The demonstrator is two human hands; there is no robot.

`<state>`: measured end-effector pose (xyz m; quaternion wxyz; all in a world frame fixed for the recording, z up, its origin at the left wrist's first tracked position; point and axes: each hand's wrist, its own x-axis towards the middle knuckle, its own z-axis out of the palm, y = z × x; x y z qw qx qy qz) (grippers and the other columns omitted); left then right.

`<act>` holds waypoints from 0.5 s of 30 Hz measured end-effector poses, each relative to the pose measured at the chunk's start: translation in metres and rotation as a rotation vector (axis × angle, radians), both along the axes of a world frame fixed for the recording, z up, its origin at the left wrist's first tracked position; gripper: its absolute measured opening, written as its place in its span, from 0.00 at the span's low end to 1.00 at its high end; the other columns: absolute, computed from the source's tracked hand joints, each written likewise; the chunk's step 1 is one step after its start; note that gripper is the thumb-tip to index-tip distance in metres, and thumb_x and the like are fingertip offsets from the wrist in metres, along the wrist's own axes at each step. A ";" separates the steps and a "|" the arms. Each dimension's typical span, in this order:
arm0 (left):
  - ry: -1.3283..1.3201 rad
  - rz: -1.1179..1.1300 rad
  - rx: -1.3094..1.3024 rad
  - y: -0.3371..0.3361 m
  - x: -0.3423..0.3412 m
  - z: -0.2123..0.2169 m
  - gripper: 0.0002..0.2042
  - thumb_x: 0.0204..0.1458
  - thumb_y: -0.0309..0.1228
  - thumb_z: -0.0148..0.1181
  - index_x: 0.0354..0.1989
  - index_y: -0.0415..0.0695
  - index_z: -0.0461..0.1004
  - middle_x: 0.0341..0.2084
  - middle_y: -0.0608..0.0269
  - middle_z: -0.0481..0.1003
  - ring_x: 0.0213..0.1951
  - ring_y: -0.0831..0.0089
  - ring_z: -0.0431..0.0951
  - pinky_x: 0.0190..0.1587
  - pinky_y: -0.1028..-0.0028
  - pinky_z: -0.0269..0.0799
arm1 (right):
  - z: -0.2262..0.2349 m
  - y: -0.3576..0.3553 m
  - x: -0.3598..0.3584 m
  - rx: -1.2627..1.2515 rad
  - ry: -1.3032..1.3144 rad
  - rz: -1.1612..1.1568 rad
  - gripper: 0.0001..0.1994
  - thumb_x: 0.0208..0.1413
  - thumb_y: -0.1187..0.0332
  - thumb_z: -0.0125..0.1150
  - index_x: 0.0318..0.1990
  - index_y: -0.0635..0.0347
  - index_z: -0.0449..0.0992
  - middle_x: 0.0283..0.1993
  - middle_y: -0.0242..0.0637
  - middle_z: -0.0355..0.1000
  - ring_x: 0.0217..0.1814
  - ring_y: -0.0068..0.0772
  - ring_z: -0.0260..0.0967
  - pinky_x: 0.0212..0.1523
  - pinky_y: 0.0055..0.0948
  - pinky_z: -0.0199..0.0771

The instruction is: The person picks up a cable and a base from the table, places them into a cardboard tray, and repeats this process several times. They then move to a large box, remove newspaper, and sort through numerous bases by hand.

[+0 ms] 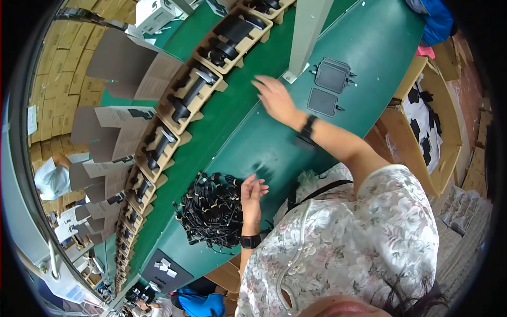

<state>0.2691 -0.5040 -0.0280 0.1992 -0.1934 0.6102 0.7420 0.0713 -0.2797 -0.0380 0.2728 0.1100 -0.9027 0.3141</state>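
While the left hand and right hand are held well apart, fingers loose and nothing seen in them, the round heap of black cables is found just left of the left hand, the nearer one. Whether it is touched cannot be told.

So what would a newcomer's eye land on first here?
Probably the long row of tan molded trays holding black devices, running diagonally along the green belt. Next, the bulky heap of tied black cables beside the left hand, and the flat dark-grey rectangular pieces right of the right hand.
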 end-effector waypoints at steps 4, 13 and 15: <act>-0.008 -0.081 -0.010 0.013 0.003 -0.008 0.14 0.56 0.28 0.48 0.51 0.41 0.61 0.37 0.58 0.71 0.33 0.74 0.73 0.36 0.77 0.69 | -0.035 0.087 0.074 0.195 -0.132 -0.186 0.26 0.41 0.68 0.63 0.51 0.61 0.64 0.51 0.43 0.62 0.54 0.44 0.59 0.54 0.37 0.60; -0.006 -0.223 -0.127 0.043 0.001 -0.018 0.12 0.57 0.29 0.47 0.49 0.41 0.63 0.37 0.59 0.72 0.34 0.74 0.73 0.37 0.77 0.70 | -0.019 0.120 0.093 0.668 -0.572 -0.269 0.34 0.36 0.54 0.65 0.51 0.65 0.63 0.45 0.46 0.62 0.48 0.42 0.60 0.45 0.37 0.66; -0.010 -0.270 -0.100 0.044 0.004 -0.025 0.12 0.57 0.30 0.47 0.48 0.41 0.64 0.36 0.59 0.72 0.34 0.74 0.73 0.37 0.77 0.70 | -0.028 0.116 0.091 0.642 -0.529 -0.206 0.33 0.37 0.57 0.65 0.51 0.67 0.64 0.46 0.47 0.62 0.49 0.41 0.60 0.42 0.37 0.68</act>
